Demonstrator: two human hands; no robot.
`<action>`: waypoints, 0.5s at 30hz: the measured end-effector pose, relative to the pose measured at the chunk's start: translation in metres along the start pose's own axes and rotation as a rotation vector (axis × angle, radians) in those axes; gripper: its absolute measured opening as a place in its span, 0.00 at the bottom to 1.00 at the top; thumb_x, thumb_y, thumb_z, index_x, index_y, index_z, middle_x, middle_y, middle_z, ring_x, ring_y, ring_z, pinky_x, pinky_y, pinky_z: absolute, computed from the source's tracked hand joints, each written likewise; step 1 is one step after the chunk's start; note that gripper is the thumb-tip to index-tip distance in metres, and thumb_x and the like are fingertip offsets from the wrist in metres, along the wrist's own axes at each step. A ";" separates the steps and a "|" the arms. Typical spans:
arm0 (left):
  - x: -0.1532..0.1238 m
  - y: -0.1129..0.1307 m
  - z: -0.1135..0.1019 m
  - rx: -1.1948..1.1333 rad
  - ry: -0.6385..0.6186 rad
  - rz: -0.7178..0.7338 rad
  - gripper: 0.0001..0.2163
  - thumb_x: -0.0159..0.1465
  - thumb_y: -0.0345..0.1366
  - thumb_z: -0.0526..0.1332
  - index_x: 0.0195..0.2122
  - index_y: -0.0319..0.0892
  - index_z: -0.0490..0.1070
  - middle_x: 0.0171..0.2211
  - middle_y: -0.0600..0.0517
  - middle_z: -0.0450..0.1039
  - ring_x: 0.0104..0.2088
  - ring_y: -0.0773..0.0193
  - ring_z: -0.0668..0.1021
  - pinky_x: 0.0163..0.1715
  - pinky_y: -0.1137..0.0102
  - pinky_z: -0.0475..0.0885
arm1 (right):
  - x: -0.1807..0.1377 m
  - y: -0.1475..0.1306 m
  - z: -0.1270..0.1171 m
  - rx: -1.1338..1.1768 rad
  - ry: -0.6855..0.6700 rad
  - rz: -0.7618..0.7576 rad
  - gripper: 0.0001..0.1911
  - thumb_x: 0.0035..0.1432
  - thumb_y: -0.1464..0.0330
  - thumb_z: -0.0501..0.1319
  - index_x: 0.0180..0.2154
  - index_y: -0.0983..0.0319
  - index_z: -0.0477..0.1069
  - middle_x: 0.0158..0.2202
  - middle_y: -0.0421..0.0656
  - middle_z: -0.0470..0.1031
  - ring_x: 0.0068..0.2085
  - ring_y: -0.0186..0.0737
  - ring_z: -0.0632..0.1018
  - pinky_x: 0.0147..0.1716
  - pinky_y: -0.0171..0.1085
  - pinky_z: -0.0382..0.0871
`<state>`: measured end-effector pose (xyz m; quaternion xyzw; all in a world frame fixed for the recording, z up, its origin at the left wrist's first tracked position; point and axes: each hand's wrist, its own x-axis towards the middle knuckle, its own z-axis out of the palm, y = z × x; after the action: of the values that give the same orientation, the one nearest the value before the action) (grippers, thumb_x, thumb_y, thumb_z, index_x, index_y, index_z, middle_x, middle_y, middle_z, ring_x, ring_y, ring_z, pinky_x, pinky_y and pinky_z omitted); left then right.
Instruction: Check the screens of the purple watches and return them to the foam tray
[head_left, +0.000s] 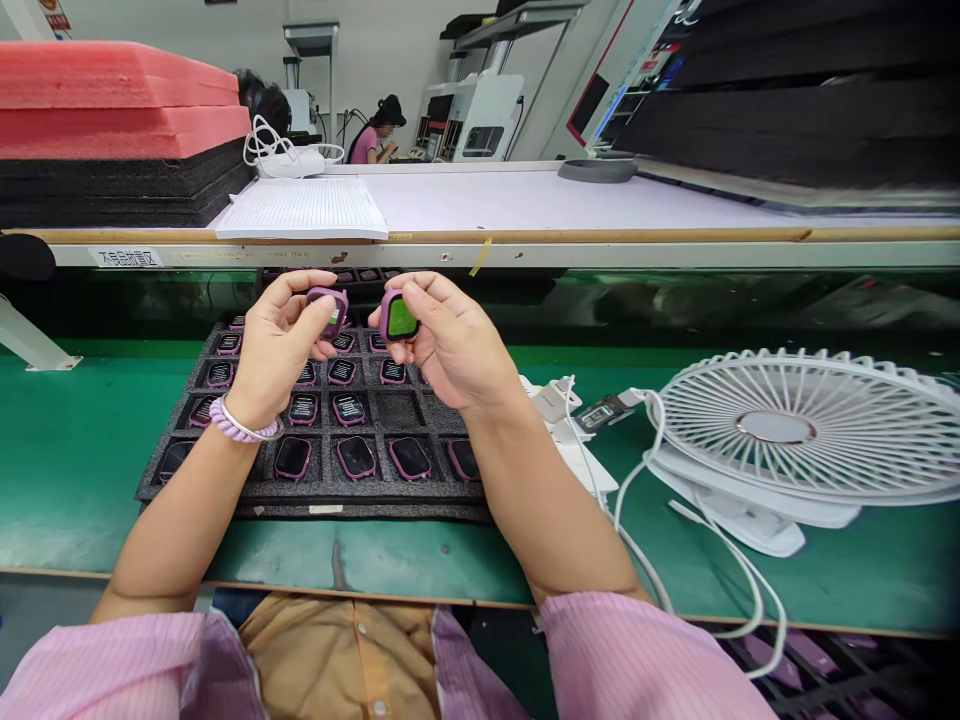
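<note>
My left hand pinches a purple smartwatch case, its lit screen partly covered by the thumb. Beside it, my right hand grips a second purple smartwatch case with a bright green screen. Both are held up above a black foam tray, a small gap between them. Rows of purple watch cases fill the tray's compartments; many screens show white text, while the front row, such as this dark watch, is black. One compartment in the second row holds no watch.
A white fan lies at the right on the green table, near white cables and a USB meter. Behind stands a shelf with papers and pink foam blocks. A person sits farther back.
</note>
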<state>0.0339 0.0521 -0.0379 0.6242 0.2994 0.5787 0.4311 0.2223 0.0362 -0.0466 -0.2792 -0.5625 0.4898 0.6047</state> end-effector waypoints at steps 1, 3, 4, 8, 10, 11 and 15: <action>0.000 0.000 0.000 0.003 0.004 0.007 0.16 0.58 0.39 0.72 0.46 0.44 0.74 0.33 0.55 0.75 0.23 0.73 0.74 0.21 0.79 0.72 | 0.000 0.000 0.000 0.014 -0.004 0.007 0.30 0.54 0.45 0.76 0.43 0.58 0.70 0.33 0.39 0.75 0.28 0.34 0.75 0.22 0.29 0.68; 0.000 -0.001 0.000 0.008 0.002 0.017 0.19 0.55 0.36 0.74 0.47 0.44 0.74 0.35 0.54 0.75 0.27 0.71 0.75 0.23 0.80 0.72 | 0.000 0.000 0.000 0.044 -0.022 0.025 0.30 0.55 0.44 0.75 0.44 0.58 0.70 0.32 0.39 0.76 0.25 0.32 0.74 0.22 0.30 0.68; -0.001 -0.001 0.000 0.012 -0.004 0.018 0.21 0.54 0.35 0.74 0.48 0.44 0.73 0.36 0.53 0.75 0.30 0.70 0.76 0.25 0.79 0.73 | 0.000 0.000 0.000 0.058 -0.033 0.032 0.29 0.56 0.45 0.74 0.45 0.59 0.71 0.33 0.39 0.77 0.24 0.33 0.74 0.22 0.30 0.69; -0.001 -0.005 0.000 0.020 -0.027 0.004 0.27 0.52 0.33 0.72 0.54 0.43 0.70 0.43 0.50 0.77 0.41 0.65 0.80 0.35 0.76 0.77 | 0.001 0.001 0.000 0.125 -0.064 0.055 0.27 0.59 0.49 0.73 0.48 0.59 0.71 0.37 0.43 0.80 0.28 0.36 0.79 0.27 0.33 0.74; -0.001 -0.005 -0.001 0.008 -0.032 -0.012 0.29 0.51 0.31 0.71 0.56 0.42 0.68 0.46 0.48 0.77 0.43 0.65 0.80 0.37 0.75 0.77 | 0.001 0.001 0.000 0.172 -0.078 0.068 0.25 0.60 0.53 0.73 0.51 0.59 0.71 0.39 0.44 0.82 0.30 0.37 0.82 0.31 0.34 0.78; -0.001 -0.005 -0.001 -0.004 -0.032 -0.022 0.30 0.51 0.30 0.70 0.56 0.42 0.67 0.47 0.48 0.77 0.42 0.65 0.80 0.38 0.75 0.77 | 0.001 0.000 0.000 0.189 -0.085 0.075 0.24 0.60 0.55 0.72 0.52 0.59 0.70 0.41 0.44 0.82 0.32 0.38 0.83 0.33 0.35 0.80; -0.001 -0.005 0.000 -0.047 -0.067 -0.103 0.33 0.49 0.29 0.69 0.57 0.42 0.63 0.49 0.49 0.74 0.34 0.69 0.81 0.36 0.73 0.79 | -0.005 -0.004 -0.011 0.187 -0.112 0.129 0.25 0.61 0.61 0.72 0.57 0.57 0.70 0.47 0.45 0.81 0.38 0.41 0.85 0.43 0.40 0.83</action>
<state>0.0348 0.0532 -0.0432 0.6167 0.3029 0.5413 0.4846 0.2343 0.0329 -0.0473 -0.2293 -0.5282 0.5929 0.5629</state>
